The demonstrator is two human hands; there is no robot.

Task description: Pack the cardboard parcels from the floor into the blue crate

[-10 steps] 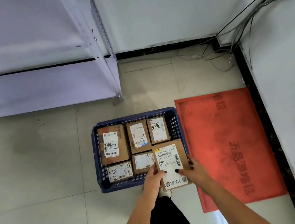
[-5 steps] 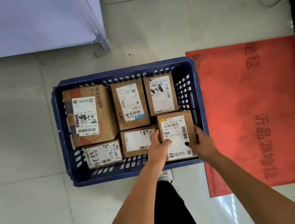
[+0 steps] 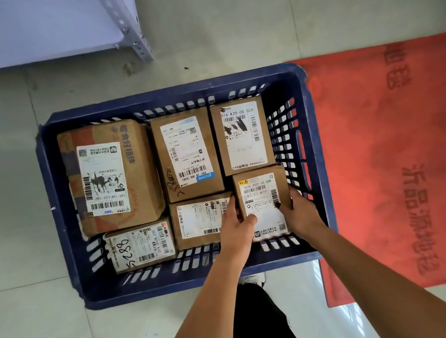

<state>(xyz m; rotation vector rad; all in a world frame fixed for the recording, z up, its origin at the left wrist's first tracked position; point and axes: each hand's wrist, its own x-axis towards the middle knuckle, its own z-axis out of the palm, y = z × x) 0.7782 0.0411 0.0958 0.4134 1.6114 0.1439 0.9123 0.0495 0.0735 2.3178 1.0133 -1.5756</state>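
Both hands on one parcel (image 3: 260, 192), near-right corner of the crate (image 3: 177, 92). Left hand (image 3: 236, 227) grips its near-left edge, thumb lying over the label, fingers wrapped down the left side. Right hand (image 3: 300, 212) holds the right side, thumb w/ dark nail pressed on the label's right edge, fingers tucked between box and crate wall. So: grasped from both sides, box sitting down inside the crate, label up, reading 502B P021-00 A68.

Outward now. Just left of it, touching, a flat box (image 3: 202, 221) w/ a wide white label, partly under the left hand. Far side of the held one, a box marked 516 K20-00 028 (image 3: 241, 136), snug against it. Middle far, a taller box (image 3: 187, 156) w/ a blue strip on its label. Left far, the big box (image 3: 111, 176), orange print, label smeared w/ black ink. Near-left, a small box (image 3: 141, 246) w/ 5289 handwritten. Six in total, all inside, packed close; a gap shows along the right wall.

Crate sits on pale floor tiles, its right edge overlapping a red mat (image 3: 399, 165) w/ characters on it. Far left, a metal shelf leg (image 3: 127, 24) and white panel. Bottom centre, dark trousers and a shoe (image 3: 252, 279) between the arms.
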